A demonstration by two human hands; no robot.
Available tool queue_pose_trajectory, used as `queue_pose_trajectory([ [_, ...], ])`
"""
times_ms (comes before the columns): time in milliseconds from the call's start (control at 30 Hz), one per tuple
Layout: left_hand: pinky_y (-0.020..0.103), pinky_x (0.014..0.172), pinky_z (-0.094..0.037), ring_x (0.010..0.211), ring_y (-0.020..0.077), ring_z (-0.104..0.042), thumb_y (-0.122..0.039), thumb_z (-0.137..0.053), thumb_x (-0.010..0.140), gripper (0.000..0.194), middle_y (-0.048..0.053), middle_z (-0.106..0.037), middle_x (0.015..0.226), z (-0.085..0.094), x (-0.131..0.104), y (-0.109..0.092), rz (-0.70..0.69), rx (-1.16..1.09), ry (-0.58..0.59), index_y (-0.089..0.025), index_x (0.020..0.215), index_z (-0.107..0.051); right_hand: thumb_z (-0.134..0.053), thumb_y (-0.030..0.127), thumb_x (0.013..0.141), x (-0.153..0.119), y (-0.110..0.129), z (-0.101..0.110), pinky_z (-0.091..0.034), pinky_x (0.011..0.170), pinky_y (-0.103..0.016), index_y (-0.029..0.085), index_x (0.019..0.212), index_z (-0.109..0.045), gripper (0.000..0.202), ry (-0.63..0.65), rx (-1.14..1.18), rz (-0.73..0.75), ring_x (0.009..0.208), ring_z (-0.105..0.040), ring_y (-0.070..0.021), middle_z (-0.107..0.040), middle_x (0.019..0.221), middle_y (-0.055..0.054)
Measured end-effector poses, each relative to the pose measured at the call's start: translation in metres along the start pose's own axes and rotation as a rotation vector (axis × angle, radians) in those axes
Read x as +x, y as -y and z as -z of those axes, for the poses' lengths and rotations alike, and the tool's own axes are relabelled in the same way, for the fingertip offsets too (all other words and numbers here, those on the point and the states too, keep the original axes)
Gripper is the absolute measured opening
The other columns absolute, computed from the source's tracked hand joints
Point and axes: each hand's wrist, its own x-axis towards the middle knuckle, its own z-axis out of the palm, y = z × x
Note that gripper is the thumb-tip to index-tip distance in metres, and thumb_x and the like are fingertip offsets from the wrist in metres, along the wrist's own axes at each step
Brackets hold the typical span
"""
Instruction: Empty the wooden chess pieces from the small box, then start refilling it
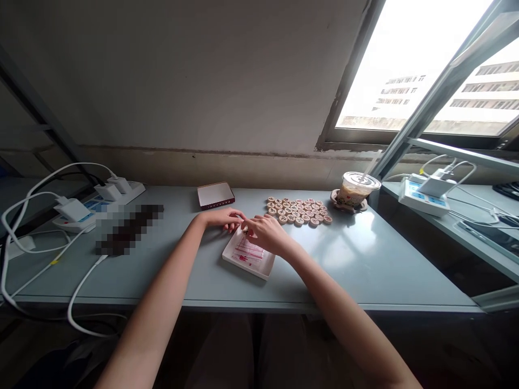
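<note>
White shallow rectangular box with a pink-printed sheet inside [248, 256] lies at table centre, its twelve-o'clock edge under both loosely curled hands, left hand [222, 219] and right hand [265, 233] touching fingertips, round wooden game discs [298, 210] at two o'clock.

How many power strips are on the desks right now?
2. One power strip lies at the table's far left; a second power strip sits on the right-hand desk by the window. Others may be hidden.
</note>
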Motion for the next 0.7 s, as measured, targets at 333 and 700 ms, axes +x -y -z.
queue_pose_trajectory([
  [333, 0.024, 0.055, -0.029, 0.059, 0.0116, -0.04, -0.05, -0.065, 0.07, 0.045, -0.005, -0.039, 0.063, -0.01, 0.003, -0.008, -0.08, 0.179, -0.123, -0.021, 0.103, -0.053, -0.06, 0.021, 0.083, -0.007, -0.019, 0.02, -0.034, 0.068, -0.024, 0.023, 0.086, -0.069, 0.01, 0.018, 0.143, -0.039, 0.082, -0.056, -0.0143, -0.065, 0.087, -0.002],
  [700, 0.024, 0.06, -0.033, 0.07, 0.0159, -0.047, -0.046, -0.074, 0.058, 0.061, -0.003, -0.044, 0.076, -0.016, 0.008, -0.007, -0.051, 0.321, -0.116, -0.026, 0.111, -0.051, -0.066, 0.012, 0.074, -0.008, -0.016, 0.027, -0.035, 0.063, -0.021, 0.027, 0.083, -0.074, 0.019, 0.261, 0.223, -0.041, 0.075, -0.058, -0.0124, -0.069, 0.084, 0.002],
])
